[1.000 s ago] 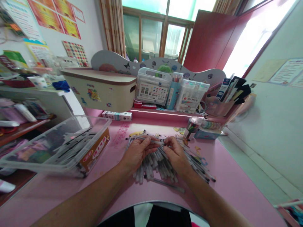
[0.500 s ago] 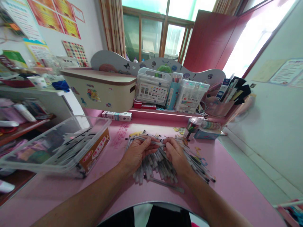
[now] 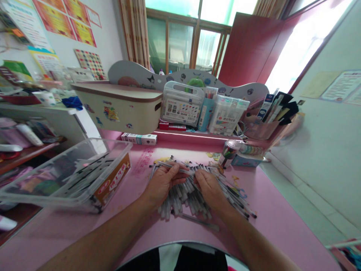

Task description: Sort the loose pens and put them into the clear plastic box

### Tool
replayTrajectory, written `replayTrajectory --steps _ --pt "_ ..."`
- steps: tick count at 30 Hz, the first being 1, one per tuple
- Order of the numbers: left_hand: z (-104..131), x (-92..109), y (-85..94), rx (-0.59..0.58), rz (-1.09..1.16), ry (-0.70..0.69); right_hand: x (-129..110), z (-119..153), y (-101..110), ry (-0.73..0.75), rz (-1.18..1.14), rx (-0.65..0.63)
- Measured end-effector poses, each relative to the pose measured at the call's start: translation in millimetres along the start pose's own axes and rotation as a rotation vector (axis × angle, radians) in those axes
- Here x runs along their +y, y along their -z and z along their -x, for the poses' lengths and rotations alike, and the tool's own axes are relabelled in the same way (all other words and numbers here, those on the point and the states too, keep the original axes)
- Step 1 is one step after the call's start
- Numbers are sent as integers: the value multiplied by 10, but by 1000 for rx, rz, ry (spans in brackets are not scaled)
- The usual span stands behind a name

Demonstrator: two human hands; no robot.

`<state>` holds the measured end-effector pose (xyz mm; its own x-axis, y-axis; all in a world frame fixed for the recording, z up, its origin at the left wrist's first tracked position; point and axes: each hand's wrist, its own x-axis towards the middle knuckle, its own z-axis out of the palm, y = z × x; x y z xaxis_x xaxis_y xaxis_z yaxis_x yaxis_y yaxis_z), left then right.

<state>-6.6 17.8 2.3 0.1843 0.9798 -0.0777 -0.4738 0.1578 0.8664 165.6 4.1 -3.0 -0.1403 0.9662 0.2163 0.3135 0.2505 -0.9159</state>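
Note:
A heap of pens (image 3: pixel 183 197) with translucent barrels and black ends lies on the pink desk (image 3: pixel 135 222). Above the heap, my left hand (image 3: pixel 165 182) is closed on a pen (image 3: pixel 166 164) held between thumb and fingers, its barrel slanting to the left. My right hand (image 3: pixel 210 188) is close by on the right, its thumb and fingers pinched together near the pen's other end. Whatever sits between those right fingertips is too small to make out. One loose pen (image 3: pixel 196 219) rests nearest to me, apart from the heap.
On the left stands a clear plastic bin (image 3: pixel 113 146) containing more pens. Behind are a lidded cream box (image 3: pixel 121 109), a marker case (image 3: pixel 180 105) and a pen holder (image 3: pixel 261 128). A clear jar (image 3: pixel 228 152) stands at the right, beside a small blue box (image 3: pixel 246 160).
My right hand has shifted slightly and its fingers have drawn in more tightly. The left hand with its pen has stayed almost in place.

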Motion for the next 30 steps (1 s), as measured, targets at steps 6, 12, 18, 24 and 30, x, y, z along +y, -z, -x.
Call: replayTrajectory --steps 6,12,18,24,30 --pt "-22 20 -2 93 55 7 -16 11 -35 -10 -169 67" --pt "-15 34 -3 114 64 -38 -28 -4 -11 -326 -729 -61" --pt "19 -3 -1 70 -126 -107 -87 -1 0 -442 -724 -174" --pt "-87 180 56 111 187 -183 -26 17 -27 -224 -259 -50" --pt "-237 381 198 339 476 -234 50 -71 101 -75 -80 250"
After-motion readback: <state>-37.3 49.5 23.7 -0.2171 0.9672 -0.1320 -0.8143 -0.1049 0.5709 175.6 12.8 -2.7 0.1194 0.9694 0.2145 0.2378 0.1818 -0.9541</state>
